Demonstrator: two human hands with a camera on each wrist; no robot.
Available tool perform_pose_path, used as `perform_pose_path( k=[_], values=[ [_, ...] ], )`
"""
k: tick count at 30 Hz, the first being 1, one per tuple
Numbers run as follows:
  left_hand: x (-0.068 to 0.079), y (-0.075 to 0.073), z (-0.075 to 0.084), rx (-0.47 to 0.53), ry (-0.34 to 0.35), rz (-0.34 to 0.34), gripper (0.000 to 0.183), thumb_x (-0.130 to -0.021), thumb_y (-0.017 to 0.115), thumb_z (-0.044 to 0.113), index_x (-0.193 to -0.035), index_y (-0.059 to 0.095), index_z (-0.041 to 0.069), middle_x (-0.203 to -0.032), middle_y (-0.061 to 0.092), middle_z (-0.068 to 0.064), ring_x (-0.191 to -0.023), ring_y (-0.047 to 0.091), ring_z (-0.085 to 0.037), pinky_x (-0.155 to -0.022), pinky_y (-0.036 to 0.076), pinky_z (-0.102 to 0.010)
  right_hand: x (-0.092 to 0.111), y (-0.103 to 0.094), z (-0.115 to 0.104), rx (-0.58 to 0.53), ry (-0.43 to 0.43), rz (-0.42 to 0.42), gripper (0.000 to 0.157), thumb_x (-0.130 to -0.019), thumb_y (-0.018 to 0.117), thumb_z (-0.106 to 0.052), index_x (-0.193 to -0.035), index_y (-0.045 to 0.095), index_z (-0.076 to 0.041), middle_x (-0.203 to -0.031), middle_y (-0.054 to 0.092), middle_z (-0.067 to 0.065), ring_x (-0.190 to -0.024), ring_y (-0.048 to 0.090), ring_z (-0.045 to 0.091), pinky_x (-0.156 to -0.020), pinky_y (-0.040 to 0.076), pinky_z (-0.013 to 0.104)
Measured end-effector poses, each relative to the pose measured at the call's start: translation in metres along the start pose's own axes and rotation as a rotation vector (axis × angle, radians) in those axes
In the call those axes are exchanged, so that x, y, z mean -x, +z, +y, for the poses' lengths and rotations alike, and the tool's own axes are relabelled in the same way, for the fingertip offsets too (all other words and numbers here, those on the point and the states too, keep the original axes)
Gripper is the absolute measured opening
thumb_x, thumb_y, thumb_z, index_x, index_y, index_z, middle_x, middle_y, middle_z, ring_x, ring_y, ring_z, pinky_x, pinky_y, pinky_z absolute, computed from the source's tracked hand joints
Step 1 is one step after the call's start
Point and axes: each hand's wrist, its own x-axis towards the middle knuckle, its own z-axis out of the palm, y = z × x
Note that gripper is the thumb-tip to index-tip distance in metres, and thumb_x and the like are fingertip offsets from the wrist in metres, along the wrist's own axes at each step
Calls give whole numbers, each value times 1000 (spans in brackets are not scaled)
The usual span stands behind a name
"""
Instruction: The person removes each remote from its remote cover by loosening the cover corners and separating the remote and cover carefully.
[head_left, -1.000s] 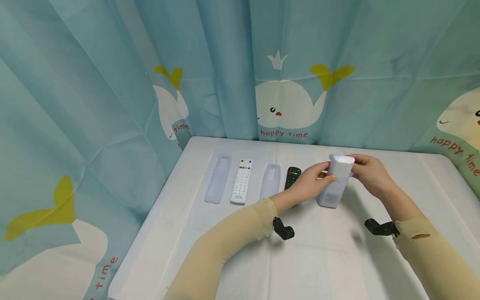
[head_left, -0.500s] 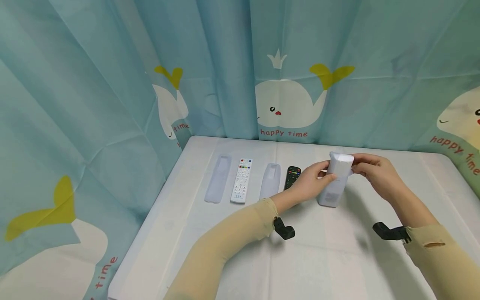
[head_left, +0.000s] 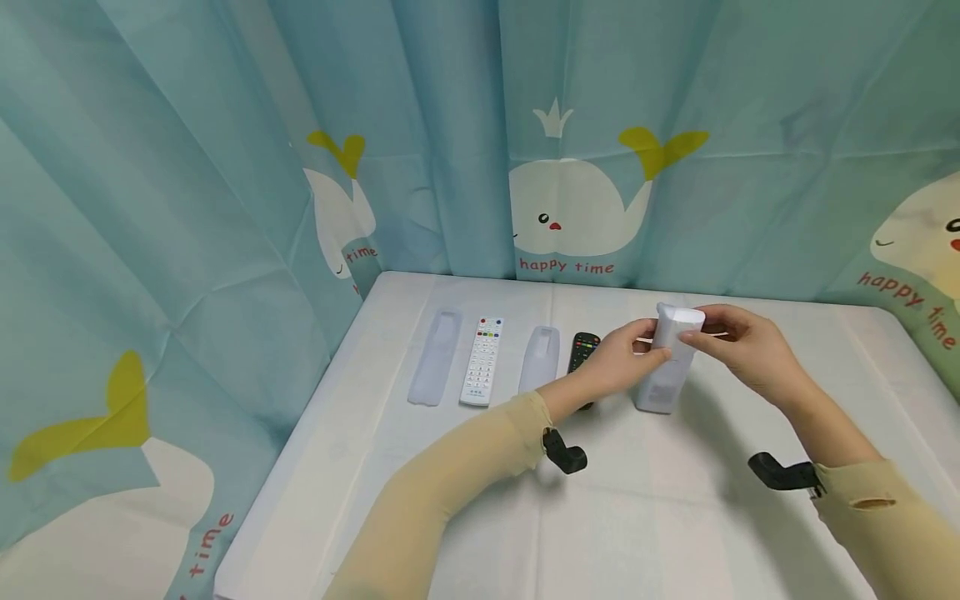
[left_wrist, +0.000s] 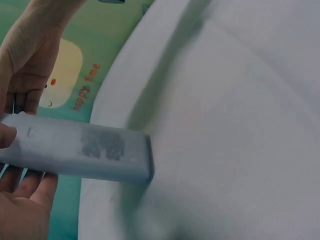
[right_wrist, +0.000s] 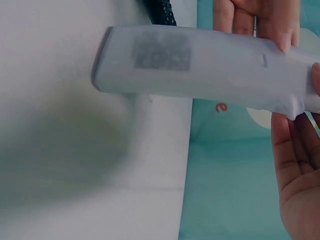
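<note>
A white remote control (head_left: pixel 687 317) stands tilted, partly inside a translucent silicone cover (head_left: pixel 663 383). Its white upper end shows above the cover, whose edge is bunched near the fingers in the right wrist view. A dark label (right_wrist: pixel 162 51) shows through the cover. My left hand (head_left: pixel 618 358) grips the upper part from the left, thumb on the near face. From the right, my right hand (head_left: pixel 750 346) pinches the top, thumb on the near face and fingers behind. The lower end of the cover (left_wrist: pixel 142 157) is close to the table.
Left of the hands lie a black remote (head_left: pixel 582 348), partly hidden by the left hand, a cover (head_left: pixel 539 362), a white remote (head_left: pixel 482 362) and another cover (head_left: pixel 435 358). They rest on a white-clothed table (head_left: pixel 600 517), with a blue curtain (head_left: pixel 450 150) behind.
My right thumb has come round from the side onto the near face of the remote control. The right wrist has shifted to the right. My left hand keeps its grip almost unmoved.
</note>
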Motion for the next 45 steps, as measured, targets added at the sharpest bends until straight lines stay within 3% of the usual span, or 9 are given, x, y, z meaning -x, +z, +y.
perform_pose_path(
  k=[6,10,16,22,28,35,45],
  values=[
    [0,-4,7,-4,-44,70,48,-103,60,45,-138,61,12,-129,65,7,-110,62,-4,-87,53,-23,1,4,-2,-19,-8,12,50,-95,74,-38,-133,63,-7,-113,66,-10,-96,62,5,-76,51,17],
    [0,-5,10,3,-65,135,54,-100,57,57,-131,65,14,-120,67,10,-101,64,-3,-82,54,-24,1,7,-3,-18,-20,13,50,-95,74,-39,-132,64,-6,-114,66,-6,-96,62,5,-76,51,17],
    [-2,-6,14,103,-51,216,41,-100,64,48,-119,67,12,-106,67,10,-88,66,-3,-77,56,-22,2,7,-2,7,-43,25,50,-96,73,-38,-131,64,-3,-113,66,0,-94,61,6,-73,51,16],
    [-7,-9,19,118,-10,250,35,-98,68,44,-113,68,12,-101,67,11,-87,66,-3,-76,55,-20,3,8,-2,12,-28,39,51,-96,73,-40,-132,64,-6,-115,66,-1,-96,60,2,-74,50,15],
    [-12,-9,25,147,-61,268,31,-97,71,42,-106,69,13,-96,66,9,-84,67,-7,-74,56,-21,3,9,-2,11,-17,52,49,-96,72,-42,-132,65,-9,-118,65,2,-100,60,8,-75,50,15],
    [-15,-6,33,231,-113,289,19,-99,69,35,-101,67,16,-94,65,7,-84,65,-6,-74,59,-25,2,9,-2,9,-10,45,53,-96,72,-43,-134,63,-8,-120,65,4,-97,59,3,-74,50,16],
    [-17,-3,35,240,-146,310,17,-102,65,33,-101,67,15,-92,65,7,-82,65,-7,-73,60,-27,3,9,-1,24,-10,62,52,-96,72,-43,-134,64,-8,-118,65,5,-97,58,5,-73,50,16]
  ],
)
